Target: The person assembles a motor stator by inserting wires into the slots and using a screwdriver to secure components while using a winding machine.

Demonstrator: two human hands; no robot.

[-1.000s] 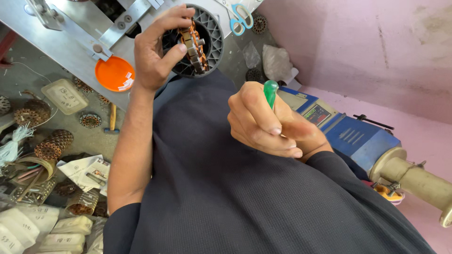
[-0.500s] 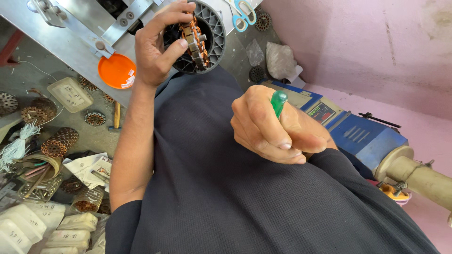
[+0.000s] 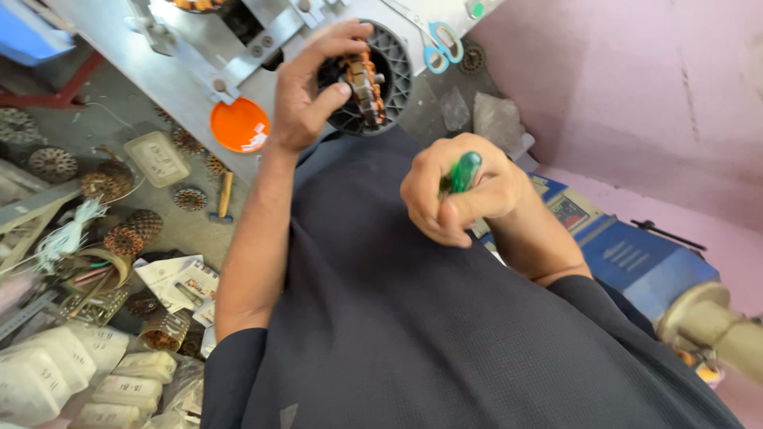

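Note:
My left hand (image 3: 304, 99) reaches up to a dark round ribbed housing (image 3: 395, 59) on the grey metal bench (image 3: 179, 59). Its fingers and thumb pinch a copper-wound stator (image 3: 364, 83) sitting in that housing. My right hand (image 3: 477, 202) hovers lower and to the right, over my dark shirt. It is closed around a tool with a green handle (image 3: 461, 173), whose tip is hidden in the fist. The two hands are apart.
An orange disc (image 3: 238, 125) lies on the bench edge and blue-handled scissors (image 3: 441, 44) lie near the housing. More wound stators (image 3: 127, 230), a wooden-handled tool (image 3: 224, 195) and white bags (image 3: 71, 365) crowd the floor at left. A blue box (image 3: 636, 258) stands by the pink wall.
My right hand has tilted the green handle a little and shifted slightly right. My left hand keeps its hold on the stator in the housing.

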